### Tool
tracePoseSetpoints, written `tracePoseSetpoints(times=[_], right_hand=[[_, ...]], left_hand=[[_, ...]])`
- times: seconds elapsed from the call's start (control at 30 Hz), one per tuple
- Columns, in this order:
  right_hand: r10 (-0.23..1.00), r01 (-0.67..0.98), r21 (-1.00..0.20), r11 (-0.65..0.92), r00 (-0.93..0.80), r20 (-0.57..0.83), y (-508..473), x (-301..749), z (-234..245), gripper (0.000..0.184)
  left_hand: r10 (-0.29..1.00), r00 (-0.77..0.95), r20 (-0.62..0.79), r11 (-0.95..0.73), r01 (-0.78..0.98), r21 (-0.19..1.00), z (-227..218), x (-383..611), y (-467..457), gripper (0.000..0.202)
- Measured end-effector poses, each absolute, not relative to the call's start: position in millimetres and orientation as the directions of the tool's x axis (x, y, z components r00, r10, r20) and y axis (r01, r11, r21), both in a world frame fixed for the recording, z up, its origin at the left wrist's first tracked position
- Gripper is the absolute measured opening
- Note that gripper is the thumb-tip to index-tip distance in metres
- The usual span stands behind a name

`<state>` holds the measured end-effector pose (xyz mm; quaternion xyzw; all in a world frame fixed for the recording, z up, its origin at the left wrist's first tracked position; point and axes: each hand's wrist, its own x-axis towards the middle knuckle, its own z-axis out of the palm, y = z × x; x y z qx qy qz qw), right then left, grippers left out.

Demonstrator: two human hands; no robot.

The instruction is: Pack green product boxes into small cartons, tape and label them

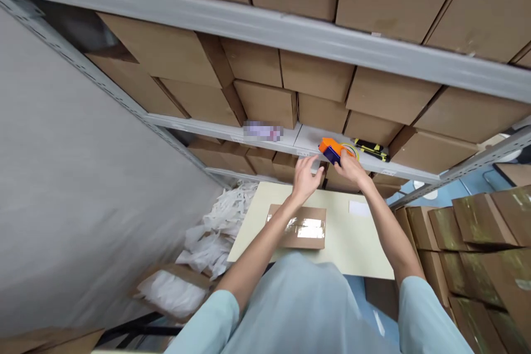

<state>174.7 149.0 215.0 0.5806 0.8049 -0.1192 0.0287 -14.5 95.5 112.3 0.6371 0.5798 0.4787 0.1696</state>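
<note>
Dispenser (330, 149): in right hand (350, 168), fingers clamped on it, near the shelf (310, 134).
Left hand (306, 180): empty, fingers apart.
Tabletop (344, 243): a slackened grip might drop the dispenser here.

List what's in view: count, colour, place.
Rack: 1, grey, ahead
Rack cartons: many, brown, on shelves
Tools: count unclear, black-yellow, on rack
Pixelated item: count unclear, lilac, on rack
Table: 1, cream, before rack
Taped carton: 1, brown, on table
Paper: 1, white, on table
Scraps: many, white, left of table
Side cartons: many, brown, right of table
Wall: 1, grey, left
Tape dispenser: 1, orange-blue, before rack
Left hand: 1, bare, beside dispenser
Right hand: 1, bare, on dispenser
</note>
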Motion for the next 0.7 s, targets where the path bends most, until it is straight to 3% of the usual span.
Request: tracePoseSetpoints(times=[0.17,0.37,0.47,0.6,0.7], right_hand=[[0.924,0.937,0.0,0.349,-0.344,-0.17,203,128,249,0.052],[0.928,0.948,0.036,0.316,-0.301,-0.219,224,119,239,0.051],[0.942,0.953,0.044,0.301,-0.29,-0.168,218,128,224,0.062],[0.953,0.954,-0.051,0.294,-0.288,0.095,159,157,172,0.074],[0.961,0.943,-0.183,0.276,-0.271,0.056,73,182,114,0.078]], left_hand=[[0.919,-0.048,0.391,-0.3,0.558,0.774,148,23,148,0.062],[0.917,-0.075,0.391,-0.294,0.534,0.793,129,24,142,0.063],[0.943,-0.107,0.316,-0.224,0.501,0.836,101,9,121,0.062],[0.976,-0.202,0.084,0.011,0.43,0.903,31,-40,52,0.061],[0.912,-0.394,-0.113,0.266,0.359,0.894,-25,-83,-24,0.061]])
